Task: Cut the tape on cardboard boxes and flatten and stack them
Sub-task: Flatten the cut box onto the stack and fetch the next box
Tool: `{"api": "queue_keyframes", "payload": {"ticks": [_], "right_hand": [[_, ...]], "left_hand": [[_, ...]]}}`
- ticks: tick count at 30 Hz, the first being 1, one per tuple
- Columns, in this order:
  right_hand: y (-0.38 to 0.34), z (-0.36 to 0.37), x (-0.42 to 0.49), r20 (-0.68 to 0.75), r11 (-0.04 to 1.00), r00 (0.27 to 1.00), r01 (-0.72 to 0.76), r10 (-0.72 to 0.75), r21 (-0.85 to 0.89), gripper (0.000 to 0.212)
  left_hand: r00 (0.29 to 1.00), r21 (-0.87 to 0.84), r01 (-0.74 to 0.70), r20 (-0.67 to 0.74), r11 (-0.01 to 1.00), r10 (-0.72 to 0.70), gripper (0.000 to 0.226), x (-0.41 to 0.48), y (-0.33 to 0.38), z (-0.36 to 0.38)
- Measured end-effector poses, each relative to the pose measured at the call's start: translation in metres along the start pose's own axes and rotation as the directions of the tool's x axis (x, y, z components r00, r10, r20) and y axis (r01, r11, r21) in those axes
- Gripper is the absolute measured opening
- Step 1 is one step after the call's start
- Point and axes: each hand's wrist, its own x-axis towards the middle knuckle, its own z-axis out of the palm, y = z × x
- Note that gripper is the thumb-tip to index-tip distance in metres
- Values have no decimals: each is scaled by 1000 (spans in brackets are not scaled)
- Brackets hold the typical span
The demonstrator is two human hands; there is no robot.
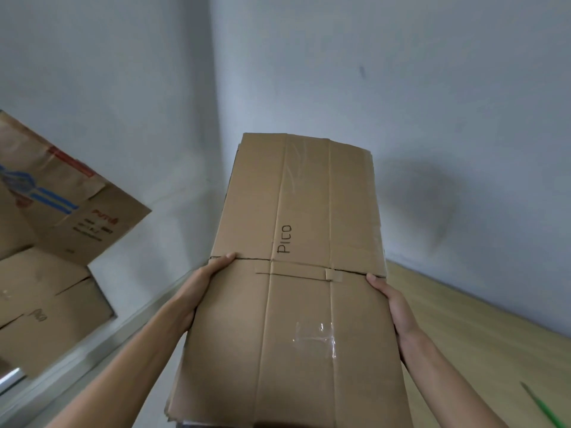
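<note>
Wall [401, 72], wooden surface [479, 329], possibly green tool [543, 407]

Flattened box [296, 211]: brown corrugated cardboard, matt, creased along its fold lines, with black marker lettering. Clear tape patch [315, 338] on its near half: glossy plastic film, wrinkled, catching the light. Clear tape strip [295, 168] on the far half: shiny and rippled. Tan tape [333, 274] at the middle seam: smooth, with a faint sheen. Printed box [61, 196], left: matt cardboard bearing red and blue ink. Plain box [46, 310], lower left: matt brown cardboard. Wall [401, 72]: pale paint, matt. Surface at right [494, 329]: light wood grain, smooth, low sheen.
</note>
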Motion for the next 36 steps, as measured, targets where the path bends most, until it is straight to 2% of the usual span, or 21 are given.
{"api": "queue_keyframes", "payload": {"ticks": [3, 7, 10, 13, 15, 16, 18, 19, 22, 25, 31, 33, 35, 36], "right_hand": [[16, 50, 17, -40, 999, 999, -20, 22, 30, 44], [33, 99, 42, -104, 999, 994, -23, 26, 38, 36], [47, 121, 71, -174, 998, 984, -41, 48, 43, 42], [61, 138, 105, -235, 997, 971, -32, 47, 65, 51], [68, 148, 127, -228, 997, 973, -34, 48, 69, 56], [71, 153, 136, -229, 997, 972, -40, 55, 70, 49], [77, 165, 146, -237, 994, 970, -39, 62, 100, 21], [78, 172, 151, -237, 991, 970, -25, 55, 129, 19], [80, 191, 168, -262, 984, 961, -38, 83, 173, 24], [91, 210, 189, -266, 973, 954, -78, 136, 219, 32], [148, 258, 257, -448, 951, 871, -63, 200, 302, 45], [164, 270, 288, -466, 952, 863, -52, 194, 301, 58], [186, 271, 316, -499, 950, 829, -114, 252, 290, 83], [197, 268, 327, -509, 957, 830, -97, 229, 272, 88]], "left_hand": [[998, 15, 46, 36, 999, -47, 42, 28, 19, -52], [994, 65, 96, 41, 993, -99, 39, 72, 35, -101], [989, 116, 134, 39, 984, -140, 36, 109, 44, -123], [985, 155, 153, 59, 976, -164, 42, 152, 48, -143], [983, 173, 160, 59, 972, -173, 42, 176, 51, -156], [981, 174, 174, 54, 969, -185, 42, 185, 51, -162], [976, 184, 196, 58, 963, -209, 39, 202, 51, -173], [974, 191, 200, 69, 961, -216, 40, 212, 51, -179], [957, 215, 238, 115, 947, -266, 47, 243, 55, -193], [935, 218, 272, 171, 937, -312, 39, 283, 59, -209], [878, 221, 331, 284, 917, -386, 30, 399, 32, -270], [864, 268, 344, 284, 900, -415, 34, 443, 14, -288], [857, 324, 320, 301, 890, -418, 38, 478, -14, -314], [859, 346, 324, 282, 881, -427, 42, 492, -28, -322]]}}
